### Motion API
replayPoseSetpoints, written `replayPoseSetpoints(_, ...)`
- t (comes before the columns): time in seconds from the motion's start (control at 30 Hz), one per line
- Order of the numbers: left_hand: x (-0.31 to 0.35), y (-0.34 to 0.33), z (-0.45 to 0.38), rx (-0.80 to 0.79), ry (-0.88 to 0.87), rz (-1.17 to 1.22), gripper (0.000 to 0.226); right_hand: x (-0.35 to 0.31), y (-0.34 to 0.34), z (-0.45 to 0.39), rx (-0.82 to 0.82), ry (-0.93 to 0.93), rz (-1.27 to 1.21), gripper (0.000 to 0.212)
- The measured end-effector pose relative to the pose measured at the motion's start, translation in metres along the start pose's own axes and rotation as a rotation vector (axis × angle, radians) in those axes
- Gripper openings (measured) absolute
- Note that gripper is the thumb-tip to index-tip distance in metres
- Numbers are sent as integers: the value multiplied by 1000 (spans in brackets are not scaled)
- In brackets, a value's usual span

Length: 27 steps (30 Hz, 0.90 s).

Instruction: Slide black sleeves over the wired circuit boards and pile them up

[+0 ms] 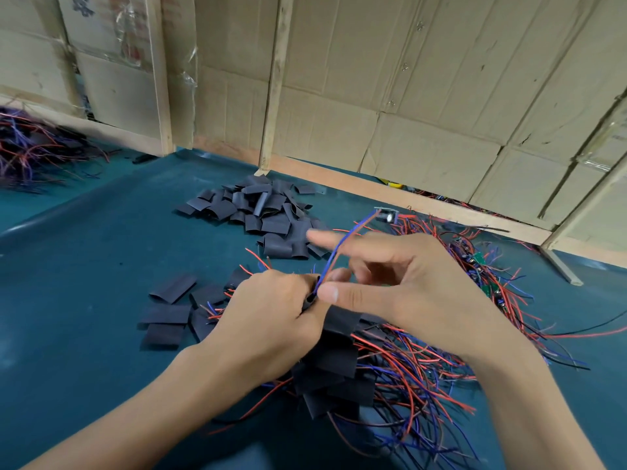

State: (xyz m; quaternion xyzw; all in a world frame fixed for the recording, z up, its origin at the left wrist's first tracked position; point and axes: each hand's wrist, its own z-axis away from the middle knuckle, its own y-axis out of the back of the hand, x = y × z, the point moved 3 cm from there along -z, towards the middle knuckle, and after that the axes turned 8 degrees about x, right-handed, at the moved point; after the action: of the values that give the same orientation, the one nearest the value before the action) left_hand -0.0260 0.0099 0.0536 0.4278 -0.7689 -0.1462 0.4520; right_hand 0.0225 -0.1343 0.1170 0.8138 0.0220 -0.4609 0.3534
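Observation:
My left hand (271, 310) grips a black sleeve (309, 300) at the middle of the teal table. My right hand (397, 286) pinches the red and blue wires (342, 245) just above the sleeve's mouth, index finger stretched out to the left. Those wires rise to a small circuit board (386, 215) hanging in the air beyond my fingers. Below my hands lies a heap of sleeved boards (339, 374) with wires spreading out. A pile of loose black sleeves (261, 208) sits farther back. Bare wired boards (481, 262) lie to the right.
A few flat sleeves (166, 317) lie left of my left hand. Another tangle of wired pieces (30, 147) sits at the far left. A cardboard and wood-strip wall (373, 96) closes off the back of the teal mat (84, 266).

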Motion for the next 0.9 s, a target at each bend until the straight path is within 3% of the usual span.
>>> replayPoseSetpoints(0.03,0,0,0,6,6,-16,55,3,3,-2,1,-65,-75,51)
replayPoseSetpoints(0.1,0,1,-1,27,1,-65,62,9,4,-6,34,-260,-460,56)
replayPoseSetpoints(0.17,0,1,-1,52,-34,-140,61,14,4,-9,89,-438,-852,53)
replayPoseSetpoints(0.23,-1,0,-1,59,-82,-241,60,21,4,-12,170,-529,-974,41)
replayPoseSetpoints(0.33,-1,-3,0,83,-140,-329,54,25,5,-13,221,-459,-932,29)
replayPoseSetpoints(0.47,-2,-4,0,185,-105,-347,50,18,2,-12,198,-178,-775,20)
replayPoseSetpoints(0.6,-6,-5,-4,212,-153,-229,43,5,1,-6,235,2,-464,8)
replayPoseSetpoints(0.67,-8,-3,-5,267,-138,-280,40,-1,-1,-3,246,69,-354,7)
replayPoseSetpoints(0.9,-7,12,-5,355,-88,-447,23,1,-16,-4,152,22,-236,11)
